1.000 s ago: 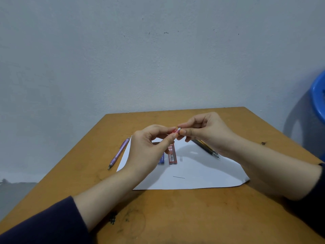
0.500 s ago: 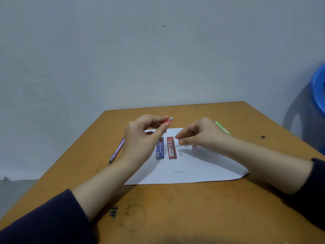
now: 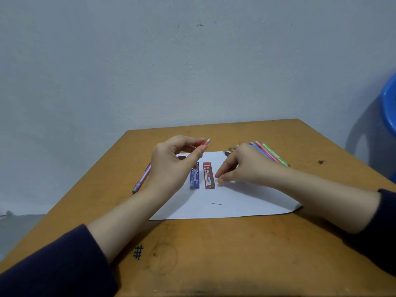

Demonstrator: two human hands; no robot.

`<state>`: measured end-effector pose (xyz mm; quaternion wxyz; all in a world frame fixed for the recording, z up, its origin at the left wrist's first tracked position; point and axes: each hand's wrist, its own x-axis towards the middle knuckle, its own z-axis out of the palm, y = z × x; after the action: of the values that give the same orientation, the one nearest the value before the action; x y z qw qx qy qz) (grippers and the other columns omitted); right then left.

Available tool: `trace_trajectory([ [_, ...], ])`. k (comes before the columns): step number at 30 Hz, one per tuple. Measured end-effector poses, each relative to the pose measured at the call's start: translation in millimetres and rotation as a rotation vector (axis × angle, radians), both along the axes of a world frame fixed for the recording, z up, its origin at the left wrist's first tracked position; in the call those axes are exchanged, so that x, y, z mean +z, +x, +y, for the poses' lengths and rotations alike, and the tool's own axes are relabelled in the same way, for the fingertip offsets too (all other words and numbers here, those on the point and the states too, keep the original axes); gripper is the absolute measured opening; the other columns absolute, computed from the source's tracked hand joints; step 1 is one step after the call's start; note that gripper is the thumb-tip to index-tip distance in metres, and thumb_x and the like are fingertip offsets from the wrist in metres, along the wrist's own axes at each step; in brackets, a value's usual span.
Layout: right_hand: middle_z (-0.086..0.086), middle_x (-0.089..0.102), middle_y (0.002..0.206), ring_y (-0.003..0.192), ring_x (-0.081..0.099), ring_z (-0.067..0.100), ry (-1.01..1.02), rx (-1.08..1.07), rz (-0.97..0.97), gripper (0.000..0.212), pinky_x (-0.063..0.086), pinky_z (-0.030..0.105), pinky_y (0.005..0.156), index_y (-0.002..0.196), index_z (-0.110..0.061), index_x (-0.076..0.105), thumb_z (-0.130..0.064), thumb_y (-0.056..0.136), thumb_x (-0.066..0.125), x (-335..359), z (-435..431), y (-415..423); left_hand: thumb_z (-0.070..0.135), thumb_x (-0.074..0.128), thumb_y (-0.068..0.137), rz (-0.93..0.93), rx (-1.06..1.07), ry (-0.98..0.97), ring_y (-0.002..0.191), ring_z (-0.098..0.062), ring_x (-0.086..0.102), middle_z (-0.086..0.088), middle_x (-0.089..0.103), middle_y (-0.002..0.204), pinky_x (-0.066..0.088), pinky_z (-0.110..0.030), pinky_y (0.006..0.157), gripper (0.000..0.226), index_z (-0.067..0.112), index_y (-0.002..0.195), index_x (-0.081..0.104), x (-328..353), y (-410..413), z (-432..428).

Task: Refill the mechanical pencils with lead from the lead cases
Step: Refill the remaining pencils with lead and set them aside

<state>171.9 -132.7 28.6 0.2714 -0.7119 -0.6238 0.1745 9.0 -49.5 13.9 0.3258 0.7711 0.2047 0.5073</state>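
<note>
My left hand [image 3: 171, 166] grips a red mechanical pencil [image 3: 206, 142], its pale end pointing up and right above the white paper [image 3: 246, 202]. A blue lead case [image 3: 194, 175] and a red lead case [image 3: 208, 175] lie side by side on the sheet. My right hand [image 3: 246, 166] is down on the paper just right of the red case, thumb and fingertips drawn together; anything between them is hidden. One loose lead [image 3: 217, 204] lies nearer me on the sheet.
A purple pencil [image 3: 142, 179] lies on the wooden table [image 3: 214, 254] left of the paper, partly behind my left hand. Several coloured pencils [image 3: 270, 154] lie behind my right hand. A blue plastic chair [image 3: 389, 103] stands at the far right.
My hands have come apart. The right hand left the pencil's end and dropped to the paper beside the red case, uncovering the coloured pencils; the left hand keeps the red pencil raised.
</note>
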Motion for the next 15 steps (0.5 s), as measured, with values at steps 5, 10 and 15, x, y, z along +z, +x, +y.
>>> trace_trajectory([
  [5,-0.01,0.069,0.062,0.063,0.056,0.0,0.12,-0.057,0.276,0.018,0.041,0.009,0.057,0.071,-0.031,0.075,-0.014,0.073,0.08,6.4,-0.5,4.6,0.018,0.074,0.081,-0.002,-0.01,-0.019,0.078,-0.01,0.069,0.011,0.071,0.084,0.056,-0.026,0.061,0.015,0.031,0.09,0.073,0.7,0.3,0.5],
  [10,0.002,0.072,0.07,0.071,0.059,0.011,0.183,-0.107,0.487,0.014,0.05,0.023,0.071,0.076,-0.023,0.077,-0.01,0.072,0.08,8.5,0.9,9.6,0.019,0.074,0.081,0.021,-0.021,-0.031,0.078,-0.011,0.068,0.011,0.072,0.085,0.058,-0.033,0.062,0.014,0.029,0.091,0.074,-1.1,-0.2,3.2],
  [15,0.012,0.072,0.08,0.086,0.063,0.024,0.237,-0.093,0.837,0.013,0.053,0.033,0.091,0.083,-0.007,0.072,0.004,0.076,0.069,12.8,0.1,8.3,0.017,0.075,0.081,0.04,-0.029,-0.045,0.077,-0.011,0.068,0.011,0.071,0.084,0.058,-0.035,0.06,0.013,0.027,0.09,0.075,-2.7,1.0,4.5],
])
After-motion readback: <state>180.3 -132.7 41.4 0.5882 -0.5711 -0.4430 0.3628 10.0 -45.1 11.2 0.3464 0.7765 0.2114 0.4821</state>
